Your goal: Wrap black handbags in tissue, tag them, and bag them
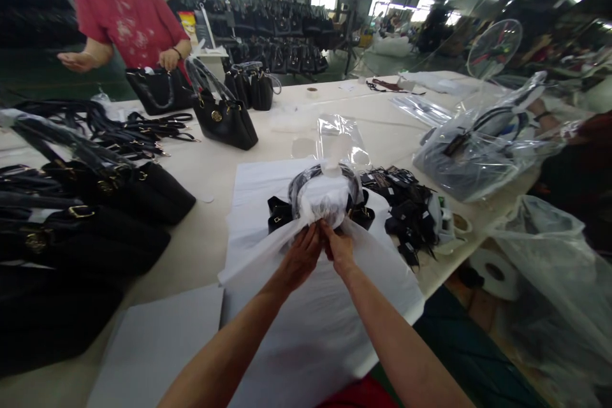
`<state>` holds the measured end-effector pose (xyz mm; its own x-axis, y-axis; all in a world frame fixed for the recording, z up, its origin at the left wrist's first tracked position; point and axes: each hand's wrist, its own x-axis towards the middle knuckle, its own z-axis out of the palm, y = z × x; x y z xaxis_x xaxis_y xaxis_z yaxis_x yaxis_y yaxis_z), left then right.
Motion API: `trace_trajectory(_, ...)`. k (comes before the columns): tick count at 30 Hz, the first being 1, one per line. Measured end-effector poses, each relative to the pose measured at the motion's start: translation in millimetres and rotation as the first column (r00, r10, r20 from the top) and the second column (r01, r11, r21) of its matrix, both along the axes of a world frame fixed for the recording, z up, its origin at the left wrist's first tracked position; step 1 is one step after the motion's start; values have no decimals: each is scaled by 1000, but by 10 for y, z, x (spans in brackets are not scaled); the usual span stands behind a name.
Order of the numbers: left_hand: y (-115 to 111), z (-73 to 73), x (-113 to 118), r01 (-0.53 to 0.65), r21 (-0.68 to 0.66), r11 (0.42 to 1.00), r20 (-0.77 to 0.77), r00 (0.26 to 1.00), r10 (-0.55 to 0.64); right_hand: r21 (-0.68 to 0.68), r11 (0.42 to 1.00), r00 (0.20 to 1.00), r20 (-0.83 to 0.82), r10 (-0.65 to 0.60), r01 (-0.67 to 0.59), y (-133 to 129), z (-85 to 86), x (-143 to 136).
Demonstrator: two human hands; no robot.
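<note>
A black handbag (278,212) stands in front of me, its handles (297,186) in clear plastic wrap. White tissue paper (335,312) covers its near side and spreads over the table toward me. My left hand (305,252) and my right hand (338,245) meet at the top of the bag, both closed on a gathered edge of the tissue paper. The fingertips press together there and partly hide each other. More crumpled white paper (320,194) shows between the handles.
Finished-looking black handbags (109,223) crowd the left, with black straps (138,131) behind them. Black tags (404,204) lie in a heap to the right. A co-worker (136,25) holds a bag across the table (296,102). A plastic-bagged handbag (468,156) sits at right.
</note>
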<state>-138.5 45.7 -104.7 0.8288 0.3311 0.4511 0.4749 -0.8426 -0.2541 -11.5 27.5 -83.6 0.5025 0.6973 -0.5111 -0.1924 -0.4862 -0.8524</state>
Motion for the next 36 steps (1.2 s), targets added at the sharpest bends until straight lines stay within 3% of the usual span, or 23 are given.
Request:
trace_trajectory(4,-2,-28,-2,24,22,999,36,999,-25,-103,992,972,-220,-87,66,-63,104,34)
trace_trajectory(8,9,-60,-16,31,11,999,35,999,-32,-95,994,969,-233,-83,62,-88,116,66)
trace_trajectory(12,25,-61,-26,40,3,999,35,999,-40,-80,994,981,-173,-86,73,-81,63,61)
trace_trajectory(17,38,-22,-39,57,-16,998,67,996,-56,-87,993,997,23,-79,81,-139,-83,69)
trace_trajectory(21,68,-43,-51,71,-77,995,65,996,-66,-100,995,989,150,5,10,-214,-239,130)
trace_trajectory(25,27,22,-36,107,-86,990,183,979,-90,-111,991,984,153,89,-72,-280,-376,162)
trace_trajectory(28,-83,320,11,125,-98,987,312,946,-89,-117,988,983,139,115,-99,-387,-479,146)
trace_trajectory(31,-128,845,85,91,-18,996,504,861,-69,-124,985,980,140,138,-121,-551,-593,124)
trace_trajectory(34,40,1411,201,-89,44,995,619,784,43,-114,979,974,137,183,-168,-694,-702,106)
trace_trajectory(36,249,1699,294,-165,-47,985,580,799,161,-97,973,966,134,219,-208,-740,-758,100)
